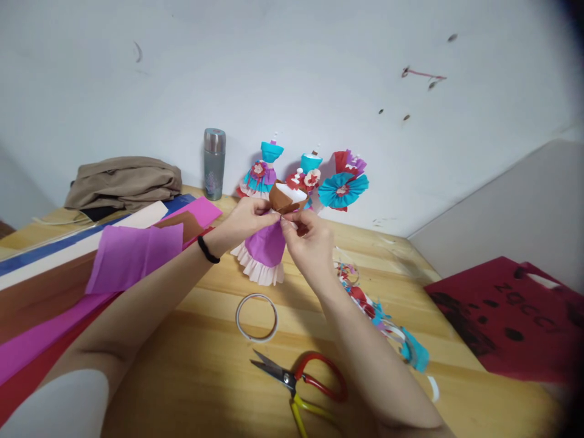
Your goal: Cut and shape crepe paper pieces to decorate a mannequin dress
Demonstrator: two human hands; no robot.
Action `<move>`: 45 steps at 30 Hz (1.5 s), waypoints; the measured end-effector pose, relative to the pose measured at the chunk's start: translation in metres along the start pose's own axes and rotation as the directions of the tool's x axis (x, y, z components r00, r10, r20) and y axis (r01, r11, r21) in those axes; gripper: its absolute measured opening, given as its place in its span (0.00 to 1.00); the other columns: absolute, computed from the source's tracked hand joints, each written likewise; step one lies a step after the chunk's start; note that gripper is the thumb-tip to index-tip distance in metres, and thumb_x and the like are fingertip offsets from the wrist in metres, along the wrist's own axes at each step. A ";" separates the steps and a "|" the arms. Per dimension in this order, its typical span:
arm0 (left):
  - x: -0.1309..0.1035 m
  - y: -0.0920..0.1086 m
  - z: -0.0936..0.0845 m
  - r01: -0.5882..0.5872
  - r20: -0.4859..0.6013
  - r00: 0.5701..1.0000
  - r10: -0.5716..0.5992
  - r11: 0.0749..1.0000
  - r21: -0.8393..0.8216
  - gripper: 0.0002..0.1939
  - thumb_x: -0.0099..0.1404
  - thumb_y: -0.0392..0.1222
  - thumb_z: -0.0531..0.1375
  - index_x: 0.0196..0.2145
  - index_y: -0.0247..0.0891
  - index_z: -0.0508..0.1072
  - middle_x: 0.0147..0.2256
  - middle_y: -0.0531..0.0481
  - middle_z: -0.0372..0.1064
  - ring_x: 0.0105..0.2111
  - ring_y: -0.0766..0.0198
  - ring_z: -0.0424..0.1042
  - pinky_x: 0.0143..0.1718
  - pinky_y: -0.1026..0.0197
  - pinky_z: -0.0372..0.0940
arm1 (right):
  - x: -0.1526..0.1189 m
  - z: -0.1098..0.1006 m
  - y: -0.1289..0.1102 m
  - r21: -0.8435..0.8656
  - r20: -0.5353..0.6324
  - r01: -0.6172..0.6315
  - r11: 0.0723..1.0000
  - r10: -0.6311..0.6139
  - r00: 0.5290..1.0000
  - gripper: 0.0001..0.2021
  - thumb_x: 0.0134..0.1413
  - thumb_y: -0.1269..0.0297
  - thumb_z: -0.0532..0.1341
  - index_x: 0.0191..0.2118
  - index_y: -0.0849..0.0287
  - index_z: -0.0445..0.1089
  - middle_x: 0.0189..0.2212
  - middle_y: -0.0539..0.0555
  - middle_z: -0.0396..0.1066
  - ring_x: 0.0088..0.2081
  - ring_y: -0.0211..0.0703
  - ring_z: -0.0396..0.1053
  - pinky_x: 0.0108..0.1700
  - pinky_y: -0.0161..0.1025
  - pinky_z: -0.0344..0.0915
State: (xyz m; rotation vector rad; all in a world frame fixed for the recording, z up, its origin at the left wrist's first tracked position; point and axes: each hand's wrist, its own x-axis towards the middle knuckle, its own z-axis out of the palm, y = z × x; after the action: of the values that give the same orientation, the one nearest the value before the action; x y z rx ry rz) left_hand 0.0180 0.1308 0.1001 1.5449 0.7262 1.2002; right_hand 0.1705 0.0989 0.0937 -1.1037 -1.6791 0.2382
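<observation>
A paper dress figure (pixel 267 246) stands upright on the wooden table, with a purple skirt, a pale pink ruffled hem and a brown top. My left hand (pixel 253 217) pinches its waist from the left, fingers partly behind it. From the right, my right hand (pixel 308 234) has thumb and fingers pressed together at the same waist, almost touching the left thumb. Whatever small piece lies between the right fingertips is too small to make out. Three finished-looking paper dresses, one a blue-topped dress (pixel 269 167), stand behind, near the wall.
Nearer me lie a tape ring (pixel 238 317) and open scissors (pixel 287 378). Coloured paper sheets (pixel 132 255) cover the left, with a brown cloth (pixel 125 182) and flask (pixel 214 167) behind. Paper scraps (pixel 378 313) and a red bag (pixel 511 316) are at right.
</observation>
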 end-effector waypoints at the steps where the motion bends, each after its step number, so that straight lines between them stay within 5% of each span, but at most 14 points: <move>1: 0.000 0.000 0.000 -0.004 0.002 1.000 0.004 1.000 0.004 0.04 0.58 0.36 0.63 0.31 0.32 0.75 0.30 0.51 0.73 0.31 0.67 0.70 0.35 0.63 0.64 | 0.000 0.000 -0.001 -0.024 -0.007 0.020 1.000 -0.021 1.000 0.09 0.53 0.62 0.58 0.29 0.59 0.73 0.27 0.54 0.72 0.30 0.42 0.68 0.34 0.40 0.64; 14: 0.005 -0.006 -0.011 -0.086 0.123 0.990 0.076 0.993 0.080 0.07 0.58 0.40 0.65 0.30 0.32 0.75 0.29 0.50 0.73 0.33 0.64 0.72 0.39 0.60 0.67 | -0.002 0.001 -0.001 -0.113 -0.007 0.093 0.989 -0.095 0.995 0.07 0.51 0.64 0.58 0.30 0.59 0.72 0.23 0.52 0.69 0.26 0.42 0.66 0.31 0.40 0.61; 26: 0.003 -0.004 -0.008 -0.096 0.092 0.992 0.084 0.987 0.131 0.09 0.60 0.42 0.65 0.29 0.33 0.73 0.29 0.48 0.73 0.34 0.62 0.73 0.40 0.59 0.69 | -0.002 0.001 -0.001 -0.251 0.045 0.178 0.951 -0.172 0.984 0.11 0.49 0.71 0.54 0.35 0.60 0.73 0.30 0.56 0.72 0.32 0.45 0.69 0.33 0.40 0.63; 34: 0.004 -0.004 -0.008 -0.111 0.067 0.993 0.098 0.963 0.245 0.09 0.60 0.41 0.64 0.25 0.35 0.70 0.26 0.50 0.70 0.33 0.61 0.71 0.37 0.60 0.69 | -0.002 -0.002 -0.017 -0.482 0.141 0.177 0.858 -0.124 0.982 0.15 0.49 0.71 0.54 0.40 0.63 0.74 0.36 0.62 0.73 0.32 0.47 0.68 0.33 0.42 0.61; 45: 0.005 -0.004 -0.010 -0.125 0.086 0.991 0.103 0.942 0.311 0.10 0.60 0.42 0.62 0.26 0.35 0.69 0.27 0.51 0.67 0.32 0.63 0.68 0.36 0.60 0.67 | -0.003 -0.003 -0.024 -0.569 0.181 0.174 0.804 -0.083 0.980 0.17 0.50 0.72 0.53 0.44 0.66 0.74 0.39 0.65 0.74 0.34 0.51 0.70 0.32 0.43 0.59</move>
State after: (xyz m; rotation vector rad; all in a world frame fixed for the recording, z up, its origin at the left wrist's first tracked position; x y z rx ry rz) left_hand 0.0103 0.1401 0.0984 1.9066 0.8228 1.1483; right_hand 0.1598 0.0819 0.1080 -1.4354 -2.0204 -0.3230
